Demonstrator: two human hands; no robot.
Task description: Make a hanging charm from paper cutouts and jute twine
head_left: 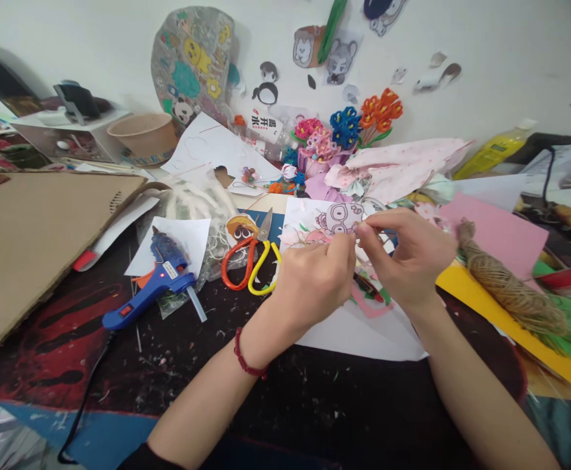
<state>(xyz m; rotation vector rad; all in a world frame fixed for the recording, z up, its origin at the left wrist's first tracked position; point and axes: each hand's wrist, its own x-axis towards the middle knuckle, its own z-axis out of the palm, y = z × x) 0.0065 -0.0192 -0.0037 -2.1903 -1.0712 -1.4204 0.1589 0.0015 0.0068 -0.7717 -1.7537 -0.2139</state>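
Observation:
My left hand point(314, 277) is closed, its thumb and fingers pressed together near the middle of the table. Close to its fingertips, my right hand point(410, 251) pinches with thumb and forefinger. What lies between the fingers is too small or hidden to name. Just beyond the fingertips is a paper cutout point(341, 215) of a cartoon face with glasses; I cannot tell whether it is held or lies behind. Under the hands are a white sheet point(358, 336) and pink paper scraps. Scissors point(250, 254) with a red and a yellow handle lie left of my left hand.
A blue glue gun point(160, 281) rests at left, its cord hanging over the table edge. Cardboard point(55, 228) covers the far left. A twine bundle point(510, 281) and coloured paper lie at right. Pipe-cleaner flowers point(346, 127) and a yellow bottle point(493, 150) stand behind.

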